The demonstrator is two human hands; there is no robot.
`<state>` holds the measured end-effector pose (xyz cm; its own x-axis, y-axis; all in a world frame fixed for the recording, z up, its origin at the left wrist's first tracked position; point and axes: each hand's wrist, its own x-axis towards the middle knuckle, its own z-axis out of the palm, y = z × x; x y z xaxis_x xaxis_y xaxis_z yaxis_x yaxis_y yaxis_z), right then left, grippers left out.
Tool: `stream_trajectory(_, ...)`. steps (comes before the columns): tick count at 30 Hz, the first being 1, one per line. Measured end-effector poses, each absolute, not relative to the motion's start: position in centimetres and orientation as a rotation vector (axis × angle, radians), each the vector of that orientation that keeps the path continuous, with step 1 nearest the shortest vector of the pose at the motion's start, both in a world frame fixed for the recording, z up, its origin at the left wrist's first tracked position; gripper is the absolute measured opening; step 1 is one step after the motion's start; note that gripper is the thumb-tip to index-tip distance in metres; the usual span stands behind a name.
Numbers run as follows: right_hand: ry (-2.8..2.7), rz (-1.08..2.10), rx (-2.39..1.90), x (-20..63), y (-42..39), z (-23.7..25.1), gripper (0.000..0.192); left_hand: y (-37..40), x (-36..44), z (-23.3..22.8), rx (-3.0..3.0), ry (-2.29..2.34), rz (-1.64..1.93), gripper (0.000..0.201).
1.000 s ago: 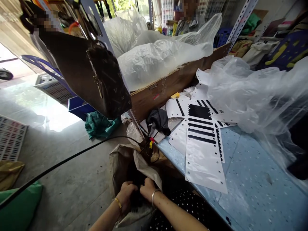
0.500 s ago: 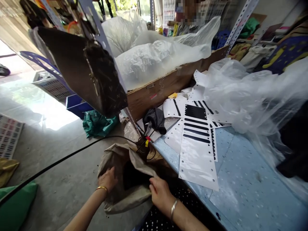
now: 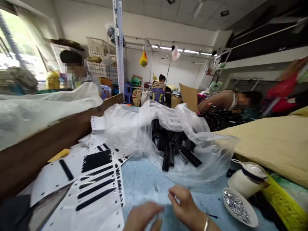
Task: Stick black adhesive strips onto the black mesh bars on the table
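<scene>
My left hand [image 3: 144, 216] is low over the blue tabletop [image 3: 137, 179], smeared by motion; whether it holds anything cannot be told. Beside it, my right hand [image 3: 184, 205] has its fingers curled in, and anything inside them is too small or hidden to make out. Ahead of both hands lies a clear plastic bag [image 3: 211, 160], its mouth towards me, with several black strip-like pieces [image 3: 172, 150] spilling out. White sheets with black strips [image 3: 96, 189] spread to the left of my hands. A white dish of small shiny metal pieces [image 3: 240, 208] stands to the right.
A lidded white mug [image 3: 247, 179] is behind the dish. Yellowish cloth [image 3: 271, 138] covers the right side. A brown board [image 3: 48, 138] edges the left, with plastic sheeting [image 3: 48, 109] beyond. A metal post [image 3: 117, 51] rises at the back. Several people are further off.
My hands have let go of the open sack beside the table and are now over the tabletop. The view has swung right and up, bringing the bag of black pieces and the dish into sight.
</scene>
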<state>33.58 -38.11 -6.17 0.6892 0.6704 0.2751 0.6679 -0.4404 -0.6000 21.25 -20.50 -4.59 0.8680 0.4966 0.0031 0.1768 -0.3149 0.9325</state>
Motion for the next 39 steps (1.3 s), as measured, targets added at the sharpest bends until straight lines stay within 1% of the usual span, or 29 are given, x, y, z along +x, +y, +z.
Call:
stream_trajectory(1,-0.961,-0.033,-2.309,35.9,-38.2,-5.9,0.028,-20.4,24.7,-3.4,1.961,0.383,0.36,0.025)
stream_trajectory(2,-0.911,-0.052,-2.373,38.0,-38.0,-5.6,0.026,-20.0,28.3,-2.4,2.187,0.251,0.331,0.026)
stream_trajectory(4,-0.808,-0.059,-2.441,41.9,-37.1,-5.3,0.023,-18.3,35.7,-0.8,2.302,0.281,0.363,0.03)
stream_trajectory(5,-0.753,-0.061,-2.464,43.6,-36.4,-5.3,0.025,-17.3,39.2,-0.5,2.344,0.333,0.369,0.034)
stream_trajectory(7,-0.656,-0.053,-2.509,46.2,-34.7,-5.4,0.036,-15.6,45.1,-0.7,2.42,0.433,0.321,0.039)
stream_trajectory(10,-0.565,-0.024,-2.545,48.2,-31.7,-6.0,0.049,-14.5,50.5,-2.7,2.503,0.531,0.182,0.044)
stream_trajectory(14,-0.502,-0.01,-2.545,49.1,-29.7,-7.4,0.062,-15.2,53.2,-5.3,2.577,0.64,0.055,0.054)
stream_trajectory(15,-0.487,-0.001,-2.537,49.4,-29.8,-7.7,0.06,-15.2,53.6,-5.6,2.591,0.648,0.036,0.053)
stream_trajectory(18,-0.435,0.011,-2.506,50.6,-31.6,-8.5,0.035,-14.6,53.8,-5.8,2.629,0.587,-0.013,0.041)
stream_trajectory(19,-0.419,0.001,-2.499,51.1,-32.4,-8.8,0.029,-14.2,53.6,-5.6,2.643,0.554,-0.023,0.036)
stream_trajectory(20,-0.403,-0.013,-2.494,51.4,-33.2,-8.9,0.027,-13.7,53.3,-5.4,2.658,0.524,-0.028,0.033)
stream_trajectory(24,-0.364,-0.031,-2.449,52.0,-35.2,-9.1,0.025,-12.8,50.5,-4.4,2.733,0.389,-0.025,0.025)
stream_trajectory(26,-0.37,-0.026,-2.38,51.8,-35.6,-8.8,0.024,-13.4,48.4,-4.0,2.763,0.296,-0.013,0.024)
stream_trajectory(30,-0.435,-0.036,-2.192,50.3,-36.7,-7.1,0.035,-16.2,43.5,-4.1,2.776,0.072,0.006,0.039)
stream_trajectory(32,-0.451,-0.103,-2.108,48.9,-37.6,-6.0,0.04,-17.9,41.1,-4.4,2.753,-0.051,-0.013,0.043)
stream_trajectory(36,-0.543,-0.334,-1.934,44.7,-39.4,-4.2,0.044,-20.3,36.7,-4.8,2.649,-0.215,-0.158,0.035)
stream_trajectory(37,-0.587,-0.316,-1.917,43.7,-39.8,-4.1,0.044,-20.6,35.6,-4.7,2.622,-0.229,-0.191,0.033)
stream_trajectory(39,-0.656,-0.121,-1.926,42.0,-40.4,-4.4,0.045,-21.0,33.7,-4.5,2.577,-0.25,-0.239,0.034)
